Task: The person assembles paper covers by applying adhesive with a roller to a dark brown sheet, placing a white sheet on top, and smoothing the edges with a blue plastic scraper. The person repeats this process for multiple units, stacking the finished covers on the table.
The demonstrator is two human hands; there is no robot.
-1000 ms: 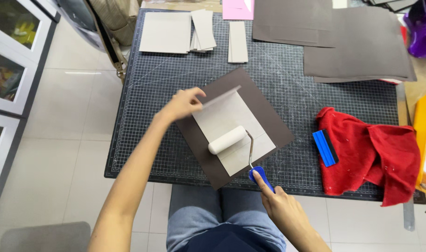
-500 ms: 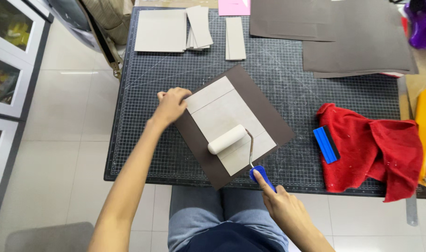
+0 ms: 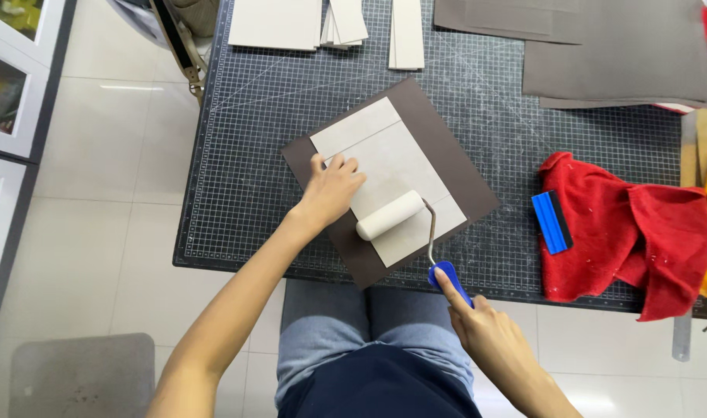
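1. Your left hand [image 3: 334,188] presses flat, fingers spread, on the pale grey boards [image 3: 388,178] laid on the dark brown sheet [image 3: 454,159] near the cutting mat's [image 3: 237,155] front edge.
2. Your right hand [image 3: 485,329] grips the blue handle of the foam roller [image 3: 390,215], which rests on the lower board.
3. The boards sit placed; rolling appears under way, and the sheet's margins remain unfolded.
4. A blue squeegee [image 3: 552,222] lies against the red cloth [image 3: 632,232] at the mat's right edge.

Matt grey boards [image 3: 392,166] on matt brown paper [image 3: 454,166]; roller [image 3: 390,215] probably foam, bent metal wire, blue plastic handle [image 3: 449,282].
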